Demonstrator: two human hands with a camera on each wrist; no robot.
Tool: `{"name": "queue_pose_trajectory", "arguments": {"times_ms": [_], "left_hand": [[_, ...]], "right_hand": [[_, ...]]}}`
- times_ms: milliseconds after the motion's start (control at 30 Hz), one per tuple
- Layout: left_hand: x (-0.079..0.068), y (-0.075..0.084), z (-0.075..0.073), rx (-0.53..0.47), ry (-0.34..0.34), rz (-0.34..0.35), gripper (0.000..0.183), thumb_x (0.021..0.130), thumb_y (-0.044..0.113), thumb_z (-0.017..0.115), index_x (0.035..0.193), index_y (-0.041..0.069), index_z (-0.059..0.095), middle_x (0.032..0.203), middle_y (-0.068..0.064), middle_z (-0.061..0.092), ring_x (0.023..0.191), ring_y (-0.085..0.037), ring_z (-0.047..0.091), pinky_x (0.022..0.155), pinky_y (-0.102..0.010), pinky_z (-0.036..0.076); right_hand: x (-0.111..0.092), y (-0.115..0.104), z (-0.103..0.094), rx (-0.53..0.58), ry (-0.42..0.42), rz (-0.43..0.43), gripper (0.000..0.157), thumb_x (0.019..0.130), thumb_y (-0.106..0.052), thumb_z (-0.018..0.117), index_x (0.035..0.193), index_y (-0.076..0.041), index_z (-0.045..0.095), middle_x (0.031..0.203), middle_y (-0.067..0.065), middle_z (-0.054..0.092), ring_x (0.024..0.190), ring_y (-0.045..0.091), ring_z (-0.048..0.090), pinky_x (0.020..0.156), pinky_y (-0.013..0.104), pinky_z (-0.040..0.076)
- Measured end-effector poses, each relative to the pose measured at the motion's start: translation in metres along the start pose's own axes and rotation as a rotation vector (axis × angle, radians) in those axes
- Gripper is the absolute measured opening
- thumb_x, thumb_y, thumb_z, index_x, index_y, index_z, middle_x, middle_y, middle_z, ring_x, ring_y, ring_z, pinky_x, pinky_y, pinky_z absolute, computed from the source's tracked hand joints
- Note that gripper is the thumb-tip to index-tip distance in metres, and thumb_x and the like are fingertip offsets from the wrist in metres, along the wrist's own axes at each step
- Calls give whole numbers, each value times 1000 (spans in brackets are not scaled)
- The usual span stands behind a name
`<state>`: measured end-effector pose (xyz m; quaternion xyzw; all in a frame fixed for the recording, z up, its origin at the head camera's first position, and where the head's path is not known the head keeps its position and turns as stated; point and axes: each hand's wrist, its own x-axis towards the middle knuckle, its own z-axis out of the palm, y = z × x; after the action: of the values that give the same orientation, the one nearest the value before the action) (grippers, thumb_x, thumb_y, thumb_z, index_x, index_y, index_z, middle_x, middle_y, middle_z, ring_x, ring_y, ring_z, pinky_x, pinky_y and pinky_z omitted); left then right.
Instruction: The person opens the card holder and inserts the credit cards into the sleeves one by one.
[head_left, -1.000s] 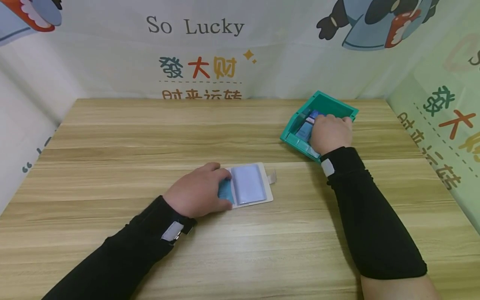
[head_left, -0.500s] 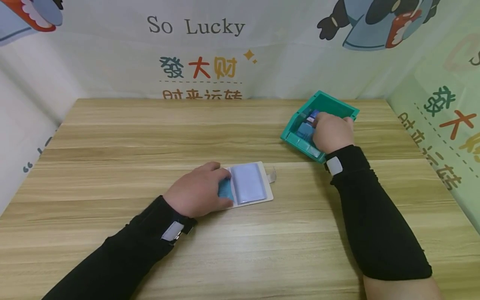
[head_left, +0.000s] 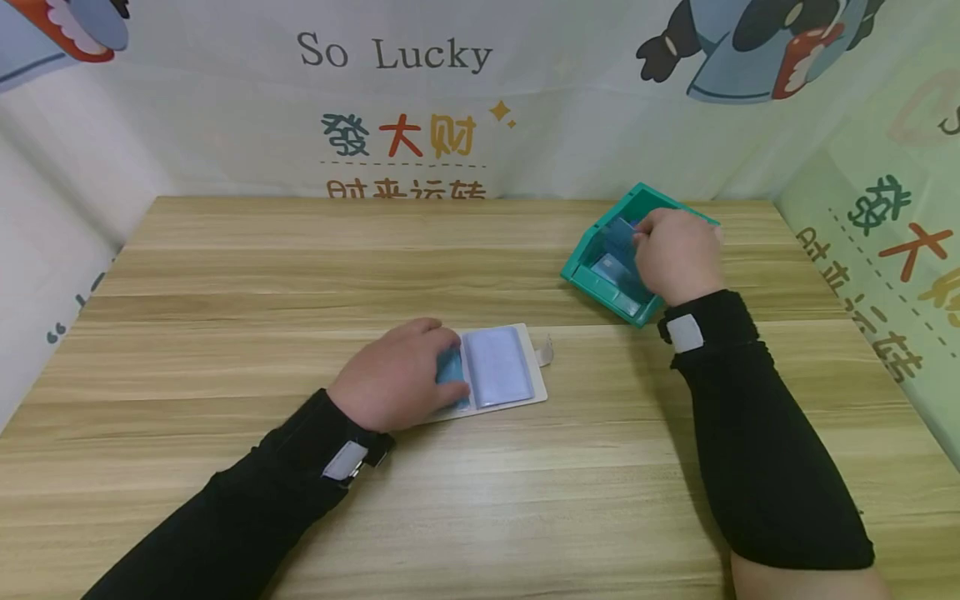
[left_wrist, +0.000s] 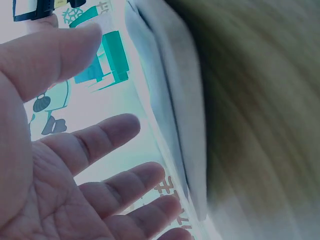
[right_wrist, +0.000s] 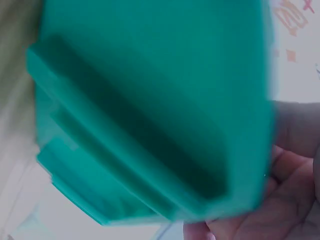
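A small card album [head_left: 501,367] with clear sleeves lies spread on the table, a snap tab at its right end. My left hand [head_left: 397,375] rests over its left page, where a blue card [head_left: 450,368] shows between thumb and fingers. In the left wrist view, the fingers of my left hand [left_wrist: 90,165] are loosely extended beside the album's edge [left_wrist: 175,100]. My right hand [head_left: 678,257] reaches into a teal bin [head_left: 600,292] and pinches a blue card [head_left: 619,237] raised above other cards [head_left: 617,271]. The right wrist view shows mostly the bin's outer wall [right_wrist: 150,60], hiding the fingertips.
The wooden table [head_left: 300,258] ends at a printed backdrop [head_left: 562,158] behind, with more printed cloth on both sides. The bin stands at the back right, tilted in angle to the table edge.
My right hand has drawn up and slightly right in the bin, lifting a blue card off the others. The left hand has stayed on the album, its thumb shifting slightly.
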<state>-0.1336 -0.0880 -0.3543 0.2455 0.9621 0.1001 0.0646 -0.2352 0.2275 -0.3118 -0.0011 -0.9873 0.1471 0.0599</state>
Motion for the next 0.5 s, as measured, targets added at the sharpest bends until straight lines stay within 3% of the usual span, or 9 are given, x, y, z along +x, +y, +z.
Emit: {"name": "queue_pose_trajectory", "arguments": {"times_ms": [100, 233, 333, 500], "left_hand": [[0, 0, -1, -26, 12, -10, 62, 85, 51, 62, 129, 8, 53, 130, -11, 50, 115, -23, 44, 94, -44, 43], [1, 0, -3, -107, 31, -61, 73, 85, 50, 62, 139, 6, 40, 133, -10, 48, 112, -19, 46, 93, -43, 43], [2, 0, -5, -163, 56, -105, 83, 85, 50, 62, 145, 6, 28, 137, -10, 45, 114, -18, 45, 94, -43, 43], [3, 1, -8, -232, 117, -118, 89, 85, 49, 62, 149, 7, 17, 134, -8, 50, 113, -18, 48, 88, -41, 47]], "right_hand": [[-4, -1, -8, 67, 62, 26, 33, 100, -24, 43, 108, 1, 63, 96, 19, 64, 83, 35, 55, 75, 50, 42], [-12, -7, -17, 134, 160, -5, 37, 99, -29, 44, 103, 2, 64, 88, 18, 63, 75, 30, 54, 62, 44, 44], [-19, -18, -19, 157, 220, -102, 35, 98, -27, 48, 97, 2, 67, 82, 16, 65, 69, 26, 56, 60, 42, 44], [-32, -43, -13, 263, 148, -278, 27, 97, -24, 52, 96, -2, 68, 73, 9, 65, 59, 17, 56, 54, 36, 43]]}}
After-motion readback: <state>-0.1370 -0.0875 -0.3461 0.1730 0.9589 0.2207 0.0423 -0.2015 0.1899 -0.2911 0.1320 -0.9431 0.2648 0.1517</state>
